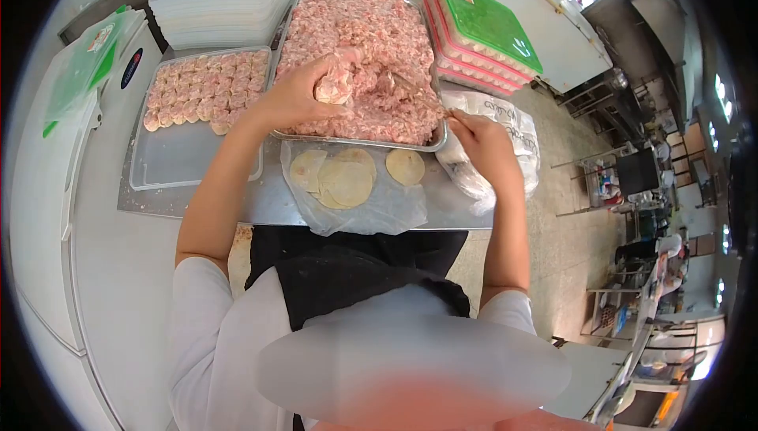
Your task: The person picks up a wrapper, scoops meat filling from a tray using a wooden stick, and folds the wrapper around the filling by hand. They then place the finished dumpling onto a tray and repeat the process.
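Note:
My left hand (304, 88) is closed around a dumpling (335, 90), a pale round wrapper topped with minced meat, above the big metal tray (355, 142). In that tray lies a large mass of pink minced meat (347, 16), with a hollow in its near middle. My right hand (485, 147) grips the handle end of a thin spreading tool (417, 91) at the tray's right edge; its far end lies in the meat, so its exact shape is hidden. Round dough wrappers (346, 181) rest on a plastic bag (387, 214) in front of the tray, one set apart at right.
At left, a clear tray (178, 166) holds rows of filled dumplings (207, 84). Stacked white trays (225, 5) stand behind it. Pink trays with a green lid (489, 20) and wrapped white packages (501, 127) sit at right. A person (669, 248) is far off at right.

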Motion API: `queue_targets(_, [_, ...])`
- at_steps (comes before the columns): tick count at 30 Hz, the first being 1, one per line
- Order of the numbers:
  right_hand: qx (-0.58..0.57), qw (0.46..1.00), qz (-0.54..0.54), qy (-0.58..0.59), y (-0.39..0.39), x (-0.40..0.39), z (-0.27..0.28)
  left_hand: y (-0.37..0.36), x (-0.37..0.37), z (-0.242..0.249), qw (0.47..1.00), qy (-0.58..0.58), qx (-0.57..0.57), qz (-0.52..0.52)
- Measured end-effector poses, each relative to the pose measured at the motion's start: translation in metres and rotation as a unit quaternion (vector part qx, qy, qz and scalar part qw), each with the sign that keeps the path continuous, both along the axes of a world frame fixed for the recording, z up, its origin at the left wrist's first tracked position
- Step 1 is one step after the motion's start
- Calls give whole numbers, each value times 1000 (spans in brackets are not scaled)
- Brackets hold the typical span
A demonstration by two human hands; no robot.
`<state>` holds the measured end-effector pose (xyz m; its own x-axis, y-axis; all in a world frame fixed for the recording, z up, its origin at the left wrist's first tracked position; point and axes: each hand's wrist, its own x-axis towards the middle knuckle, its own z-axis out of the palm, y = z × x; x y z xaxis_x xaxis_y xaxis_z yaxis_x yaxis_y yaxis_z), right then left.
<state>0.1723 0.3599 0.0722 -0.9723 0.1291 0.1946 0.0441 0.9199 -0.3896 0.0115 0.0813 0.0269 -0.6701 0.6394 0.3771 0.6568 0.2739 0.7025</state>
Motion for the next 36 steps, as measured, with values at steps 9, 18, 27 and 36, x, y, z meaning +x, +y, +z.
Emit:
queue_targets(9, [-188, 970, 142, -67, -4, -31, -42, 24, -15, -17, 989, -35, -87, -115])
queue_targets(18, [166, 985, 37, 30, 1, -27, -65, 25, -9, -13, 985, -98, -140, 35])
queue_targets(27, [-121, 976, 169, 58, -12, -5, -15, 14, -1, 6, 996, -39, -17, -82])
queue_targets(36, [-7, 973, 163, 160, -28, -35, -16, 17, -36, -25, 1000, 2, -14, 21])
